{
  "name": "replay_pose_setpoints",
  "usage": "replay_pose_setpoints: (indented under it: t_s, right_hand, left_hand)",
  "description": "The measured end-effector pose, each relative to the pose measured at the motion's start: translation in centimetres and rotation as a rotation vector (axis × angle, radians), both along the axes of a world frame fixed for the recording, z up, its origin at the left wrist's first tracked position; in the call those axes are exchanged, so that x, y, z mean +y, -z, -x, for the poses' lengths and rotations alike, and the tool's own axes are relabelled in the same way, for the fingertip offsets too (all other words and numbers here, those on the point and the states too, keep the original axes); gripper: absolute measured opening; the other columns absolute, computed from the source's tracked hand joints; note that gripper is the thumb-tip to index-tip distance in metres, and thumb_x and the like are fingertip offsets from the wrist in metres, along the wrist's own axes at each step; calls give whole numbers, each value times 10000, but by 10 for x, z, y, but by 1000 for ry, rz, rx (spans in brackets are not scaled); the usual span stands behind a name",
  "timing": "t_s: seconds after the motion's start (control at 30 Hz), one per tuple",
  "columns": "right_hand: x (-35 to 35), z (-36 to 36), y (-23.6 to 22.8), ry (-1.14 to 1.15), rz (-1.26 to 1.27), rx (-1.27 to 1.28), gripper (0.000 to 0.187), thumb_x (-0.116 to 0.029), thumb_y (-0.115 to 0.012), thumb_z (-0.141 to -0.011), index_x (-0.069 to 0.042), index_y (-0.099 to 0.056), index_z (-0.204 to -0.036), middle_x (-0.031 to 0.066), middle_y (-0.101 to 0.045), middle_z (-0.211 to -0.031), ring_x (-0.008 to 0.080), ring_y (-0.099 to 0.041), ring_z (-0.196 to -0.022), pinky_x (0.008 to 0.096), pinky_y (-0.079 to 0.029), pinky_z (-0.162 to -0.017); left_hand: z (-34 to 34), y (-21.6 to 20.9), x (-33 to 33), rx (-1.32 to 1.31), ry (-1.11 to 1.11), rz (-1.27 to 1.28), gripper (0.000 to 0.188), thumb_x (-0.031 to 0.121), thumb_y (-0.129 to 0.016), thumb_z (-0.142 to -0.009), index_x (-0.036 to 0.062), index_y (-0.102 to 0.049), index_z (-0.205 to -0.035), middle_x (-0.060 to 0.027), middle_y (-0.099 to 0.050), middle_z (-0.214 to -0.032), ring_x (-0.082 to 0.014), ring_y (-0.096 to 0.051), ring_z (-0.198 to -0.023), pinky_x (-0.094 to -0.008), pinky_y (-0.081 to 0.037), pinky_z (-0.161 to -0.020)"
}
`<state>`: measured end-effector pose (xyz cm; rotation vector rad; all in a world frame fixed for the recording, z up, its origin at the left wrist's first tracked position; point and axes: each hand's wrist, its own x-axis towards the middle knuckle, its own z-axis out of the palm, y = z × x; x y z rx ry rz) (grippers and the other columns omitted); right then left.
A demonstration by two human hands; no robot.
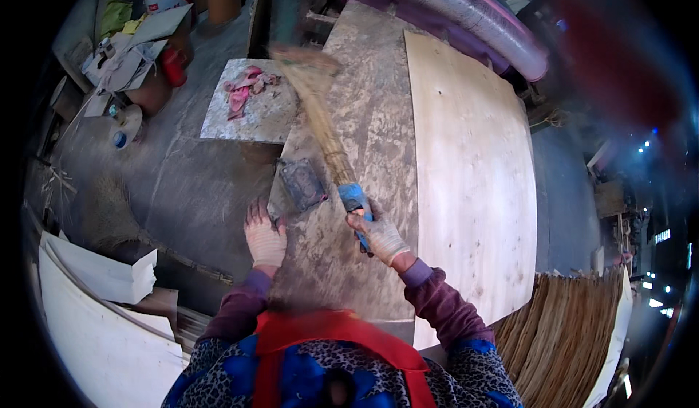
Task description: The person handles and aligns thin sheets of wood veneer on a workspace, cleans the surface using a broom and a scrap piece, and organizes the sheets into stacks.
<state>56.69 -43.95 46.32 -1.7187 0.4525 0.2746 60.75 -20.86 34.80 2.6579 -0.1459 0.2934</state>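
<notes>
My right hand [380,236], in a pale glove with bare fingertips, grips the blue-wrapped end of a straw hand broom [325,135]. The broom slants away to the far left over the stained worktable [378,87], its bristle end blurred. At the table's left edge lies my left hand [263,237], gloved the same way, fingers stretched out and holding nothing. Just beyond it sits a dark, grimy rectangular block or box [302,183]. Along the right side of the table is a pale wood veneer sheet [473,175].
Pink cloths [244,91] lie on a small board-topped stand [218,120] at the far left. A plastic-wrapped roll [466,14] borders the table's far end. A larger broom [116,215] rests on the floor at left. Stacked veneer [561,342] stands near right.
</notes>
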Motion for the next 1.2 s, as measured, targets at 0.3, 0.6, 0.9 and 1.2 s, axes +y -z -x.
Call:
replay_pose_setpoints:
  t_s: [0.3,0.6,0.9,1.2]
  right_hand:
    - [15,-6,-10,152,24,-6,607,-345,-629,-749,-22,-419,-1217,71,-587,-875,127,-536,-763,266,-444,-654]
    - [29,113,-30,155,-122,-172,758,-430,-679,-706,24,-384,-1237,103,-576,-920,157,-556,-771,293,-459,-659]
    - [-40,433,-5,1135,-62,-282,304,-175,-551,-845,-77,-417,-1100,-15,-486,-717,50,-444,-524,186,-357,-420]
    - [14,731,129,1576,37,-60,358,-383,-467,-870,-27,-498,-872,83,-529,-685,186,-489,-520,317,-369,-468]
  left_hand:
    - [0,8,1,-1,8,-46,650,304,-569,-755,11,-297,-1267,-169,-378,-1279,-331,-355,-1171,-429,-270,-977]
    - [3,27,11,-219,7,35,536,279,-556,-780,17,-380,-1213,-183,-445,-1207,-339,-409,-1115,-412,-316,-947]
    - [260,43,-123,823,689,371,579,542,-464,-805,-8,-626,-891,-232,-618,-776,-344,-610,-724,-387,-474,-671]
    - [388,8,-254,977,117,880,464,363,-656,-754,-57,-602,-942,-114,-628,-855,-173,-568,-784,-341,-441,-694]
